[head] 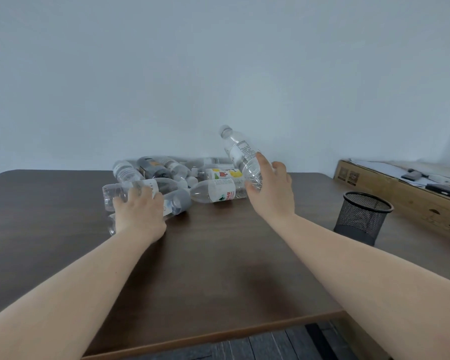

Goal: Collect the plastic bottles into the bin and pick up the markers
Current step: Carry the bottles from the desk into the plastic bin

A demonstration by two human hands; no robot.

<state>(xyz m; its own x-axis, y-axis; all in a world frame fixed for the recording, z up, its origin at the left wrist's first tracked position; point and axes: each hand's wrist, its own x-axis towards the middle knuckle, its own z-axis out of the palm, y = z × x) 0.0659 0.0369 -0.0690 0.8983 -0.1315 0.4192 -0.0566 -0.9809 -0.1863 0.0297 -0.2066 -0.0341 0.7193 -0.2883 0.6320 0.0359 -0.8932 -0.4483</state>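
Several clear plastic bottles lie in a pile [172, 175] at the far middle of the dark wooden table [218, 268]. My right hand [272, 193] is shut on one clear bottle [240, 154], lifted above the pile with its cap tilted up and to the left. My left hand [140, 206] rests palm down on a lying bottle [120, 196] at the pile's near left, fingers curled over it. A labelled bottle [218, 190] lies between the two hands. No markers can be made out for certain.
A black mesh cup [363, 216] stands on the table to the right. Behind it a long cardboard box [400, 198] carries papers and small dark items. A plain wall backs the table. The table's near edge shows dark flooring below.
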